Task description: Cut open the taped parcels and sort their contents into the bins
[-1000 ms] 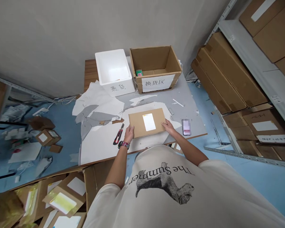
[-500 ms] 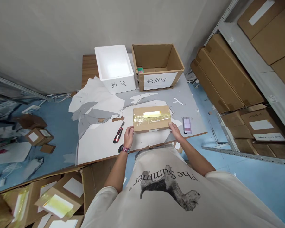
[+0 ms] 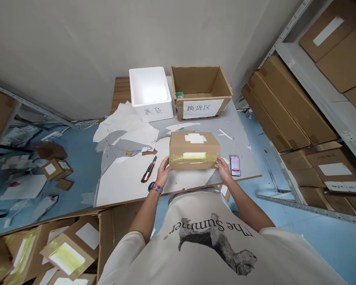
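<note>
A small cardboard parcel (image 3: 194,150) stands on the white board in the middle of the table, wrapped with shiny tape. A white cross-shaped patch marks its top face, and a pale label strip shows on the face toward me. My left hand (image 3: 163,171) grips its lower left end, and my right hand (image 3: 224,170) holds the lower right end. A red-and-black utility knife (image 3: 147,170) lies just left of my left hand. A phone (image 3: 235,166) with a blurred screen lies just right of my right hand.
Behind the parcel stand a white foam box (image 3: 150,89) and an open cardboard box (image 3: 201,88) with a white sign. Paper scraps cover the grey table (image 3: 243,158). Metal shelves (image 3: 308,95) hold cartons on the right, and flattened parcels lie on the floor at lower left.
Both hands have turned the parcel over, so the white cross patch now faces up and the taped face toward me. The whole view has shifted slightly.
</note>
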`<state>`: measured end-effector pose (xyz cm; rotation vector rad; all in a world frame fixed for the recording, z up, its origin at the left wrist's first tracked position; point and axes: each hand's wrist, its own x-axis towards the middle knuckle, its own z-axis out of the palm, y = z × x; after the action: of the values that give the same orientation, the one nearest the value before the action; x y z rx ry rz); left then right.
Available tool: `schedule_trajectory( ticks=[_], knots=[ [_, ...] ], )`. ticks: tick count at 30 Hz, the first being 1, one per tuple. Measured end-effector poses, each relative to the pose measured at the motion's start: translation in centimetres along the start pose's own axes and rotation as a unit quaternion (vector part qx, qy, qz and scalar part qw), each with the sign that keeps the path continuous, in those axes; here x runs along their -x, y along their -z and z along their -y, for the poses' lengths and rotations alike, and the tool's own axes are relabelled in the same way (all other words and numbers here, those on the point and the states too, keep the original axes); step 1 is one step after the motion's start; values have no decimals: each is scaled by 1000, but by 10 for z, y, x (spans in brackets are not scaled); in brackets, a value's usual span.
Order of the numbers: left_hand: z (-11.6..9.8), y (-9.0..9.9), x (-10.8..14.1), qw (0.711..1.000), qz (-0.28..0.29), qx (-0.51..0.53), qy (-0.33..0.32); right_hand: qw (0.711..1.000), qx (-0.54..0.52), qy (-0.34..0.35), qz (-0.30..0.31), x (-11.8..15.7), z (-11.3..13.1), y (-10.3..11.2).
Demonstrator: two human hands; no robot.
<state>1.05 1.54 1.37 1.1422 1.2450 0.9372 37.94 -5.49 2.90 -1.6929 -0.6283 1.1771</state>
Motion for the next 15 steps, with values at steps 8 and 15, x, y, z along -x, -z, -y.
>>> schedule_trajectory(
  ticks=[8, 15],
  knots=[
    [17, 6, 7, 988, -59, -69, 123, 988, 76, -117, 62, -1, -1, 7],
    [-7, 0, -1, 988, -21, -134, 68, 987, 68, -120, 80, -10, 0, -6]
  ],
)
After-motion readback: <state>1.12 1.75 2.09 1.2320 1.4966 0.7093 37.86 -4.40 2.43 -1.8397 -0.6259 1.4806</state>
